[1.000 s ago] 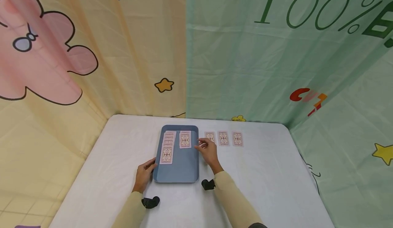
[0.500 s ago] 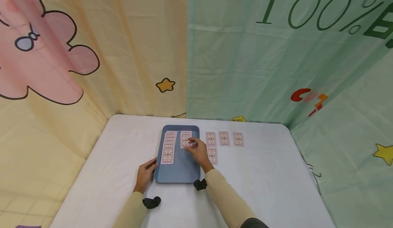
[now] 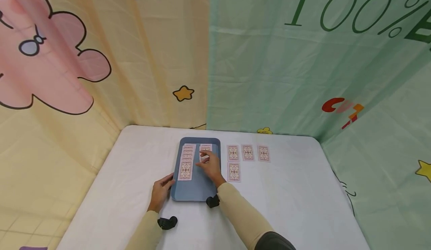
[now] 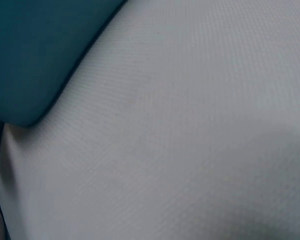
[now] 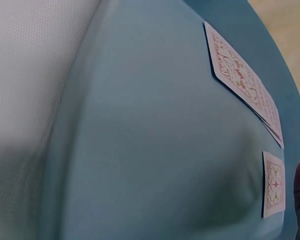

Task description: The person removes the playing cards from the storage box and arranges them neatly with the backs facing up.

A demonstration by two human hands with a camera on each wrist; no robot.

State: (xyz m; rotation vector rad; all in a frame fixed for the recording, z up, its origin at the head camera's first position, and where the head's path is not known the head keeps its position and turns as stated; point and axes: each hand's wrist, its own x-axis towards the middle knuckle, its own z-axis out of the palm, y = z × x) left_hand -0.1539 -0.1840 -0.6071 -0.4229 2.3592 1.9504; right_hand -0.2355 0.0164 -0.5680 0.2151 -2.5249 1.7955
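The left hand (image 3: 161, 192) rests with relaxed fingers against the near-left edge of the blue rectangular plastic tray (image 3: 198, 188), seemingly to steady it on the white-clothed bench (image 3: 296, 197). The right hand (image 3: 211, 164) reaches over the tray, fingertips on the single patterned playing card (image 3: 205, 148) at its far right; whether it pinches the card I cannot tell. A fanned column of cards (image 3: 186, 162) lies left of it, four more cards (image 3: 248, 152) right of the tray.

Right hand (image 3: 211, 165) moved left off table cards (image 3: 234, 171), now over tray (image 3: 196, 190), fingers on right-hand card (image 3: 205, 148); one card uncovered.
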